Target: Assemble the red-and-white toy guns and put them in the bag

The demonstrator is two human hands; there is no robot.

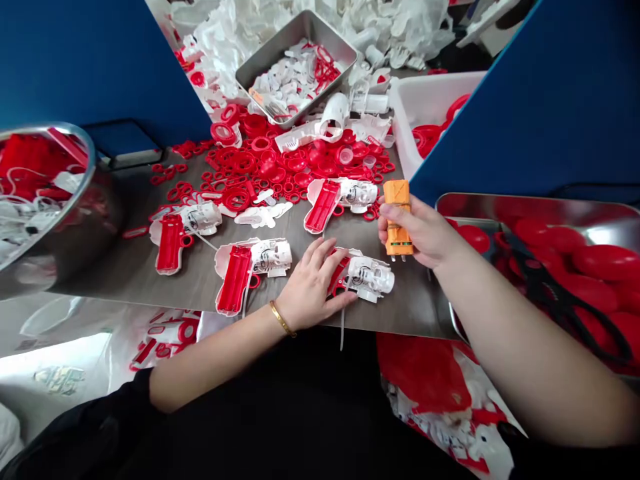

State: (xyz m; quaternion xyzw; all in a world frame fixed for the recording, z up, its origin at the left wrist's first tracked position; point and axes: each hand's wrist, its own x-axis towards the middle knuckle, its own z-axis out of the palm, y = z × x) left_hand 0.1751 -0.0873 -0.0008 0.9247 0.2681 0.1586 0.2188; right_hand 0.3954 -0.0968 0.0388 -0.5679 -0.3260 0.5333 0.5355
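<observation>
As fingers point(391, 223) grip orange plastic point(397, 195), red shells point(235, 280)

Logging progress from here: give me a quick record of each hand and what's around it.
Left hand: resting on a red-and-white gun-shaped shell
Right hand: holding an orange block
Beside hands: three more shells
Behind: loose red rings, steel tray
Right side: black scissors among red parts
</observation>
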